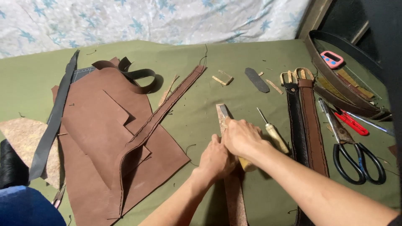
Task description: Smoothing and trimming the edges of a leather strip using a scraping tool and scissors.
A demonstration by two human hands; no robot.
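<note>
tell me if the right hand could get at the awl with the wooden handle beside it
Probably yes. The awl lies bare on the green cloth just right of the right hand, nothing between them. But that hand grips a knife on the leather strip, so it isn't free.

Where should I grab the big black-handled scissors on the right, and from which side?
Take the scissors by the two black finger loops, which lie at the near end, towards the person. The blades point away toward the far edge of the green table cover, so coming from the near side probably keeps fingers clear of the tips.
</note>
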